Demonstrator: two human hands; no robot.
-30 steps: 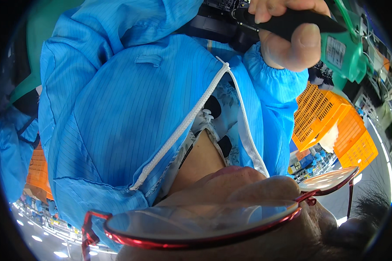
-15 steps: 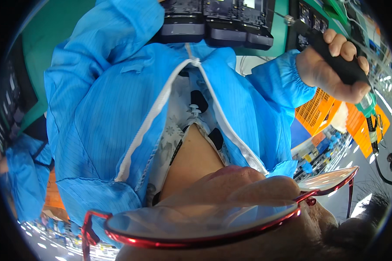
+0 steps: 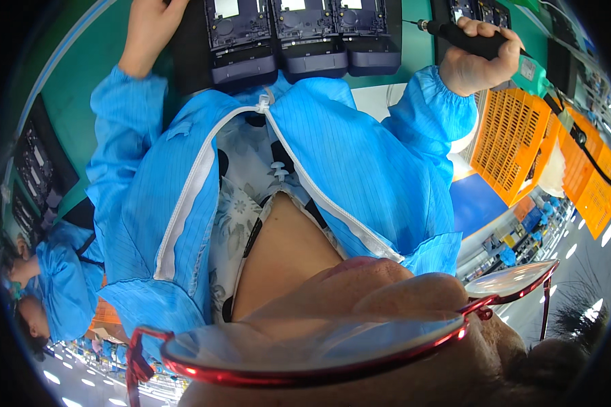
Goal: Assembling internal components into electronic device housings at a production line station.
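My right hand [image 3: 480,61] is wrapped round a black electric screwdriver [image 3: 465,39] with a green end section. Its thin bit points left toward a row of dark plastic housings [image 3: 310,54] and ends just right of them, apart from them. Boards and small parts show inside the housings, which stand side by side on a black tray [image 3: 191,57]. My left hand [image 3: 153,30] is at the upper edge, left of the housings. Most of its fingers are cut off by the picture edge, so what they do or hold cannot be seen.
Under the tray lies a green work surface [image 3: 108,64]. More dark units [image 3: 482,12] stand at the upper right, near the screwdriver. Orange crates [image 3: 512,146] are at the right. On the far left, another person's blue sleeve [image 3: 68,278] shows beside more dark parts [image 3: 41,163].
My left hand has come into view at the upper left. The screwdriver in my right hand has swung more level and moved up. More of the housings shows, shifted left.
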